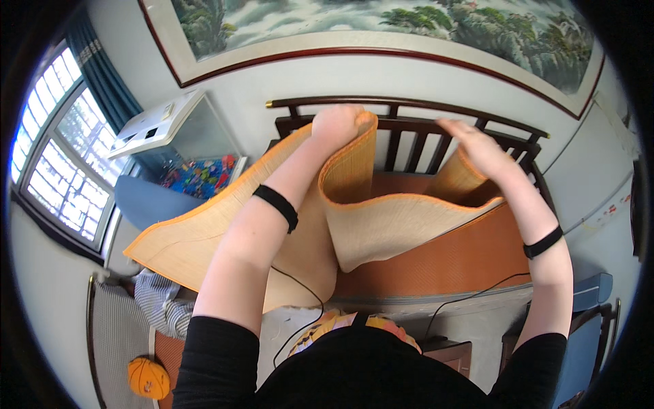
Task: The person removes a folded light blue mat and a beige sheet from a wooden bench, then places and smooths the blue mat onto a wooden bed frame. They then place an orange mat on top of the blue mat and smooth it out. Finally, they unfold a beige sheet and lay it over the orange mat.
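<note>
A bamboo sleeping mat (378, 225) with an orange cloth border stands bent in loose folds across a wooden sofa or daybed. My left hand (340, 125) is closed over its upper edge, at the top of a fold near the backrest. From there the mat slopes down to a corner at the left. My right hand (477, 145) is stretched out flat over another curl of the mat at the right, its fingers straight and slightly blurred. The thumb of that hand is hidden. Under the mat lies a reddish-brown woven seat cover (434, 255).
The dark slatted backrest (409, 125) runs along the wall below a framed landscape painting (368, 41). At left are a glass tank (204, 133) with colourful pieces, a blue chair back (153, 202) and an orange basketball (148, 378). A black cable (322, 307) hangs near my body.
</note>
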Demonstrator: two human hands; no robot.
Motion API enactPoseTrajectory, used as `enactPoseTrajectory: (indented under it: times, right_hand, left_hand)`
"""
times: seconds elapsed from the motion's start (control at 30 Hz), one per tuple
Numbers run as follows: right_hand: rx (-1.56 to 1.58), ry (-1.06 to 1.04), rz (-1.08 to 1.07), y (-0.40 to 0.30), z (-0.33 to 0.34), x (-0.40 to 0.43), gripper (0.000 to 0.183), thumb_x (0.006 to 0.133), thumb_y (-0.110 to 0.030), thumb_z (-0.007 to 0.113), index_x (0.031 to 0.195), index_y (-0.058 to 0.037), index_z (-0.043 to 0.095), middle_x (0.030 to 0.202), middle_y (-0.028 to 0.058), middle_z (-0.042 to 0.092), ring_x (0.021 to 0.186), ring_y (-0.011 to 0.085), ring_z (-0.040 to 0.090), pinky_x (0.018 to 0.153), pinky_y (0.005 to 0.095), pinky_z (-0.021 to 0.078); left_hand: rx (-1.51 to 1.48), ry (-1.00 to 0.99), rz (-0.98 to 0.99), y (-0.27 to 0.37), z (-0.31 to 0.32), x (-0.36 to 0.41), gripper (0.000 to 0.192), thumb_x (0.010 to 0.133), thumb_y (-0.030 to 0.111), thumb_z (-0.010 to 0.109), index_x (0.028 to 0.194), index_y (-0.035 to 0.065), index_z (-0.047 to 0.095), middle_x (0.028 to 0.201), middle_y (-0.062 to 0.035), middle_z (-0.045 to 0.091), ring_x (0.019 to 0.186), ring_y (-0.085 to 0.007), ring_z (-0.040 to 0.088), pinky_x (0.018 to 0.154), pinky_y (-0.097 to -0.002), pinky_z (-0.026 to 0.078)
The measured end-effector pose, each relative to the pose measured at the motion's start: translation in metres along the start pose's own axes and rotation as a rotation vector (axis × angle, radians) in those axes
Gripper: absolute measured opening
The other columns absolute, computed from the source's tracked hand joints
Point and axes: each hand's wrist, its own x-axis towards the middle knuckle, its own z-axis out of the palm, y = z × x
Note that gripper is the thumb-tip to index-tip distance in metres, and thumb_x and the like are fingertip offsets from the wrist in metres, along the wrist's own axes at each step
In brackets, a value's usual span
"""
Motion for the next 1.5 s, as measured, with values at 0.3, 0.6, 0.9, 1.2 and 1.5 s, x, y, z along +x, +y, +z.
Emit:
enactPoseTrajectory:
  times: [0.3,0.6,0.9,1.2,1.5]
  right_hand:
    - [0.03,-0.481,-0.098,-0.091,-0.038,-0.018,0.091,0.08,-0.06,0.061,0.15,-0.0189,0.019,0.149,0.0218,0.03,0.138,0.0335,0.031,0.112,0.0554,0.0216]
    - [-0.065,-0.064,0.048,-0.088,0.012,0.036,0.08,0.072,-0.027,0.076,0.14,-0.014,0.035,0.123,0.0149,0.057,0.1,0.0317,0.062,0.078,0.0421,0.0534]
    - [-0.029,0.145,-0.136,-0.084,0.055,0.102,0.035,0.08,-0.037,0.067,0.109,-0.0167,0.061,0.098,0.008,0.067,0.087,0.03,0.064,0.07,0.0427,0.0512]
    - [0.019,0.062,-0.154,-0.076,0.057,0.139,0.029,0.082,-0.036,0.067,0.101,-0.0155,0.062,0.088,0.0099,0.067,0.085,0.033,0.063,0.071,0.044,0.0491]
    - [0.057,0.122,-0.266,-0.014,0.049,0.119,0.028,0.082,-0.035,0.067,0.089,-0.0097,0.056,0.088,0.0077,0.064,0.086,0.0322,0.061,0.071,0.0429,0.0481]
  left_hand:
    - [-0.193,-0.046,0.086,0.009,-0.002,0.002,0.029,0.09,0.035,0.053,0.084,0.0113,0.068,0.08,-0.0142,0.067,0.081,-0.0327,0.064,0.071,-0.0442,0.051]
    - [-0.512,-0.234,0.34,0.02,-0.002,0.004,0.022,0.086,0.026,0.062,0.095,0.0077,0.071,0.086,-0.0128,0.069,0.075,-0.027,0.064,0.072,-0.0343,0.05]
    - [-1.001,0.032,0.06,-0.011,-0.003,0.004,0.017,0.094,0.018,0.057,0.096,0.0012,0.058,0.082,-0.0052,0.063,0.079,-0.0126,0.061,0.074,-0.0278,0.049]
    - [-0.683,0.457,-0.272,-0.036,-0.033,-0.036,0.019,0.091,0.018,0.058,0.098,0.0019,0.066,0.077,-0.0082,0.065,0.07,-0.0144,0.057,0.067,-0.0287,0.047]
    - [0.354,0.522,-0.344,0.0,-0.038,-0.122,0.019,0.09,0.028,0.058,0.092,0.0105,0.067,0.085,-0.0084,0.066,0.088,-0.0255,0.063,0.097,-0.0467,0.039]
